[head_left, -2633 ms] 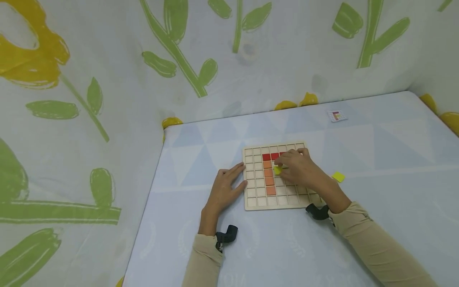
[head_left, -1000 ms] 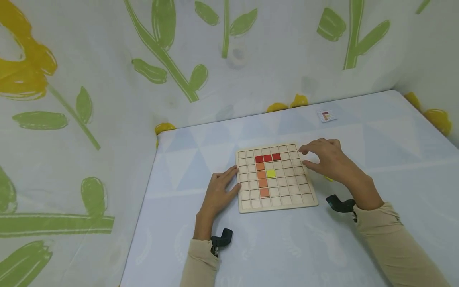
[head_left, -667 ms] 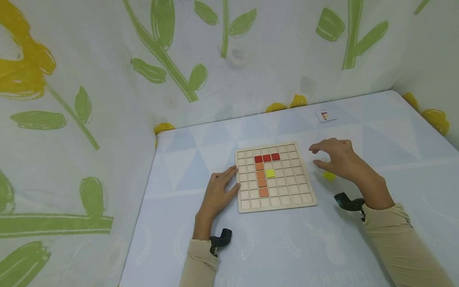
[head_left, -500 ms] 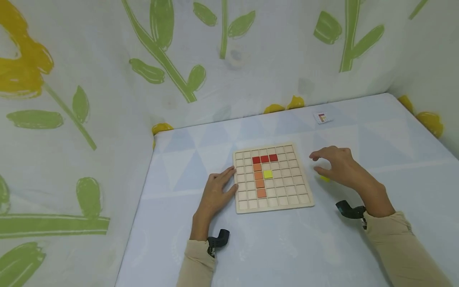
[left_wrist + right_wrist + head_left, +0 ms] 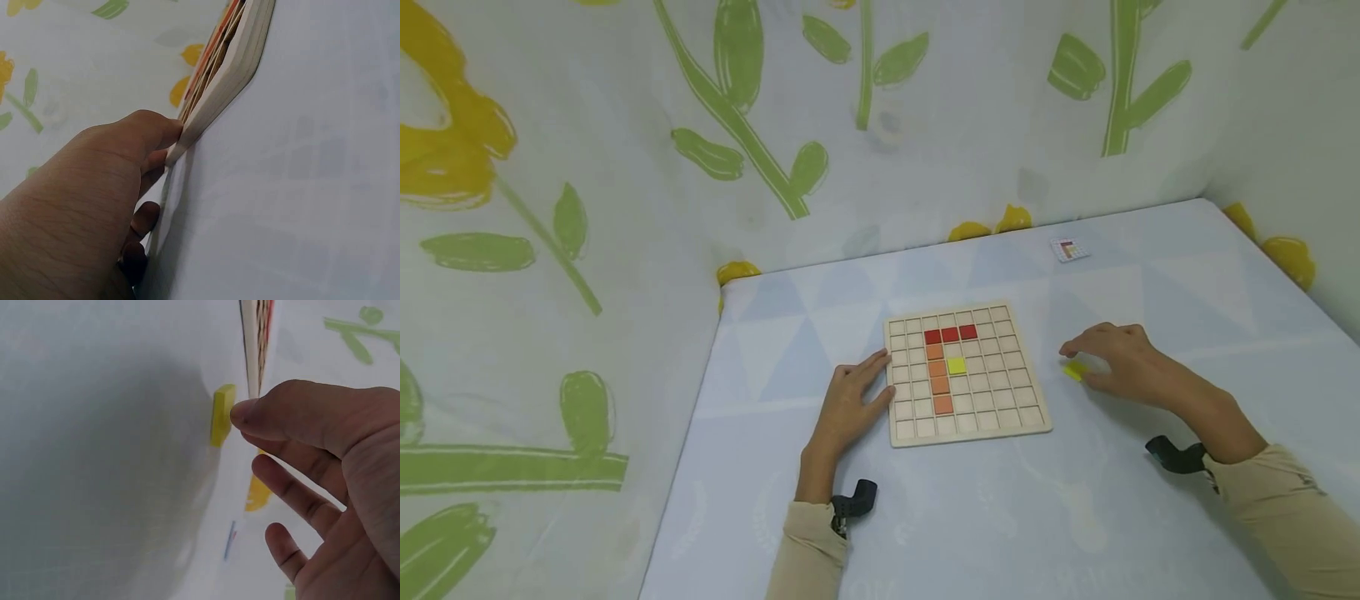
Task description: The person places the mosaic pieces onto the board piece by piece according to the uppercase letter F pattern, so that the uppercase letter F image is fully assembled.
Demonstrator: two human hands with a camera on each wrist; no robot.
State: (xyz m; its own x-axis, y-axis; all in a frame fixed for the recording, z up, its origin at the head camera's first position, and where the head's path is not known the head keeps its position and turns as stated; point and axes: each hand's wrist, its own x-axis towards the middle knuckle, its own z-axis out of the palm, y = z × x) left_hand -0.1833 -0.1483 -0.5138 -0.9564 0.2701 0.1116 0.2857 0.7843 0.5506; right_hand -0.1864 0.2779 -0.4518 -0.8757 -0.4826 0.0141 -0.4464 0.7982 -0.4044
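Note:
A square wooden grid board [image 5: 970,429] lies on the table, with red tiles [image 5: 951,335] in a row, orange tiles [image 5: 938,385] running down from them, and one yellow tile [image 5: 957,367] beside the orange column. My left hand [image 5: 842,408] rests at the board's left edge, thumb and fingertips touching its side, as the left wrist view also shows. Right of the board, a loose yellow tile [image 5: 223,415] lies on the table. Over it is my right hand [image 5: 1123,362], thumb and index finger parted around the tile in the head view, thumb tip right at its edge in the right wrist view.
Toward the back right of the table [image 5: 985,517] lies a small pattern card [image 5: 1070,249] printed with a coloured grid. Behind the table and to its sides hangs a white cloth [image 5: 970,125] with green leaves and yellow flowers.
The right hand has let go of a yellow tile in the board, drawn away to the right and come down over the loose yellow tile. The left hand stays at the board's edge.

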